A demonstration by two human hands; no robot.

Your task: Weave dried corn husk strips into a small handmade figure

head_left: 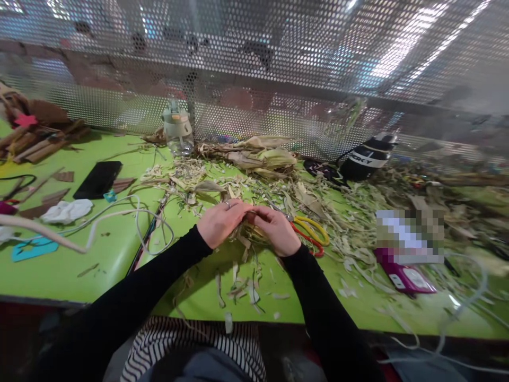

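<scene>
One bunch of dry husk (245, 233) is pinched by two hands, the left hand (221, 223) and the right hand (281, 232), over the table (278, 309). Beside the right hand, one pair of scissors (309, 220) is seen.

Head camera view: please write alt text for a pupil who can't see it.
A person's left hand and right hand meet over dried plant strips on a bright green table. Red and yellow scissor handles lie beside the right hand; a clear bottle and a black bottle are farther back, before a perforated metal screen.
</scene>
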